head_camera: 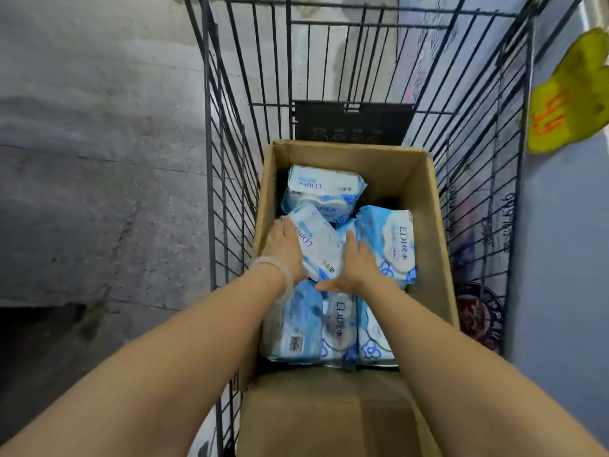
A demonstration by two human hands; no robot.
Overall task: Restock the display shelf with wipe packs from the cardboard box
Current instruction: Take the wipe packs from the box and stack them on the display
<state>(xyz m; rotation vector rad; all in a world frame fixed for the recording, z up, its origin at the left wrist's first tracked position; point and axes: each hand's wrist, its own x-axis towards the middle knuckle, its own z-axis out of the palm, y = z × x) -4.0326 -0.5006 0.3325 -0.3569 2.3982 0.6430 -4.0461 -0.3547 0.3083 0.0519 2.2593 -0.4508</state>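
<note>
An open cardboard box (425, 206) sits inside a black wire cart and holds several blue-and-white wipe packs. One tilted wipe pack (318, 240) lies in the middle of the box. My left hand (283, 249) presses its left side and my right hand (357, 265) presses its right side, so both hands clasp it. Another pack (324, 188) lies at the far end, one (393, 242) stands on the right, and more packs (313, 328) stand at the near end. No display shelf is in view.
The wire cart (227, 192) encloses the box on all sides with tall black bars. Grey concrete floor (99, 159) lies to the left. A yellow price tag (566, 100) hangs at the right, beside a pale blue surface. The box's near flap (326, 417) folds toward me.
</note>
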